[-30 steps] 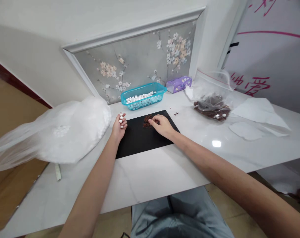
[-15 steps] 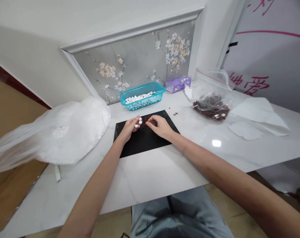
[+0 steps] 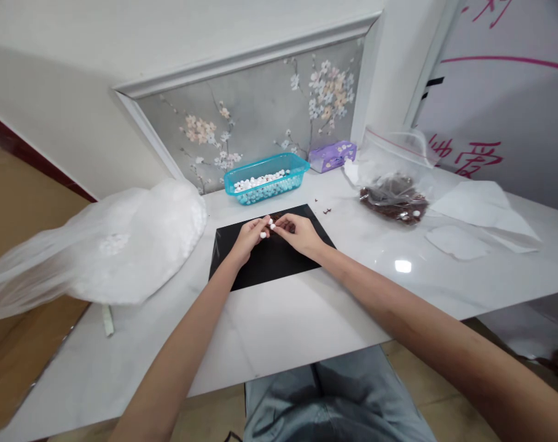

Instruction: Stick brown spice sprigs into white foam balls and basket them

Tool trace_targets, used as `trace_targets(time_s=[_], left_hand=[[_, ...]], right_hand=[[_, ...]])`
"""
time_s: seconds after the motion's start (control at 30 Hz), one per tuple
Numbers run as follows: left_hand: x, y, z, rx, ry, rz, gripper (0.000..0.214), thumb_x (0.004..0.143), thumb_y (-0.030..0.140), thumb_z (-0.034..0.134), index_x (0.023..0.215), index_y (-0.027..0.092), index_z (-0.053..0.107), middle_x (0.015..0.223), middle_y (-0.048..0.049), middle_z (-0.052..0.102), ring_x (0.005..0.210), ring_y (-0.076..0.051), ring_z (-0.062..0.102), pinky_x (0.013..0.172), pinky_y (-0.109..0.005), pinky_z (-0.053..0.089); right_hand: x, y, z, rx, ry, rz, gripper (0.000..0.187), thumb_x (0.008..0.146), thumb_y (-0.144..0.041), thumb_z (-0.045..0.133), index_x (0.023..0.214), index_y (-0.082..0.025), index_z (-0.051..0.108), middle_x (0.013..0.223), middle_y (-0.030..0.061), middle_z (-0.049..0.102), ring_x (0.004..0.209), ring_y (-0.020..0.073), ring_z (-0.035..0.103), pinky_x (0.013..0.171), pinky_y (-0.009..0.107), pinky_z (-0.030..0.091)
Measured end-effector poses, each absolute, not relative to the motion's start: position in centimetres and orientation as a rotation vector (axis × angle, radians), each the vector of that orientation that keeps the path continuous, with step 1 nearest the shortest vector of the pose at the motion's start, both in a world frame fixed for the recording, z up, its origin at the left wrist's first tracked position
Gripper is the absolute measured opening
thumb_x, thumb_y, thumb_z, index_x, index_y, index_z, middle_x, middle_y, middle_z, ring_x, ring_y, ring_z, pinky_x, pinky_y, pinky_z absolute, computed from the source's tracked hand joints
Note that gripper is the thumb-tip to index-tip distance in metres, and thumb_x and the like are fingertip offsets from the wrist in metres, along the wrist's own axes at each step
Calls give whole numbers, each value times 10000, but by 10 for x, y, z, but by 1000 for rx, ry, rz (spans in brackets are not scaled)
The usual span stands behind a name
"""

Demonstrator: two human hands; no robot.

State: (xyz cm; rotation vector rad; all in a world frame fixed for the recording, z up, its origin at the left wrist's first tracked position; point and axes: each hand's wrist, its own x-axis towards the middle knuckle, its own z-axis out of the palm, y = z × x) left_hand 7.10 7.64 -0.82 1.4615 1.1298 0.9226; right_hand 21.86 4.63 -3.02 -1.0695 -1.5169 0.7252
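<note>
Over a black mat my two hands meet. My left hand is closed around small white balls; three of them show at its fingertips. My right hand has thumb and forefinger pinched at one of these balls, touching the left fingertips. Whether the right fingers also hold a small brown piece is too small to tell. Behind the fingers lies a little pile of dark brown bits on the mat, partly hidden by my hands.
A blue basket of white balls stands at the back, beside a purple tissue pack. A zip bag of brown pieces and white paper lie right. On the left rests a big plastic bag of white balls.
My left hand has moved right, bringing the white balls up to my right fingertips. The right hand has stayed almost in place and now touches a ball.
</note>
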Motion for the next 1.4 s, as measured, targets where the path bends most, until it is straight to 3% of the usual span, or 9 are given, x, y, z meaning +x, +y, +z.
trace_targets(time_s=[0.47,0.7,0.9,1.17,1.4], left_hand=[[70,73,-7,1509,1159,891,358,712,500,606,633,152,578,518,25,505,438,-48,345,426,-195,193],[72,71,-5,1542,1145,868,322,719,460,616,618,156,578,525,23,515,464,-57,376,461,-197,252],[71,72,-6,1545,1151,850,333,718,482,608,669,153,596,534,26,514,462,-54,364,456,-192,233],[70,76,-8,1491,1155,865,352,694,495,622,743,146,609,519,47,488,444,-38,340,426,-177,166],[67,76,-5,1324,1125,872,281,701,399,650,772,131,609,501,63,449,391,-6,288,380,-149,122]], right_hand=[[220,57,-40,-1039,-1322,1034,109,724,-252,642,755,-148,652,765,60,704,603,134,648,617,277,548],[220,56,-40,-1093,-1346,947,160,598,-180,723,723,-144,630,678,41,680,607,139,632,647,285,526],[219,53,-38,-1108,-1397,853,61,673,-192,647,709,-152,619,689,36,675,606,129,622,634,270,508],[221,55,-40,-1121,-1436,760,22,672,-178,618,686,-165,608,657,23,658,591,135,614,598,266,500],[218,51,-37,-1079,-1467,695,98,721,-228,597,781,-153,613,732,39,670,642,134,625,622,260,509]])
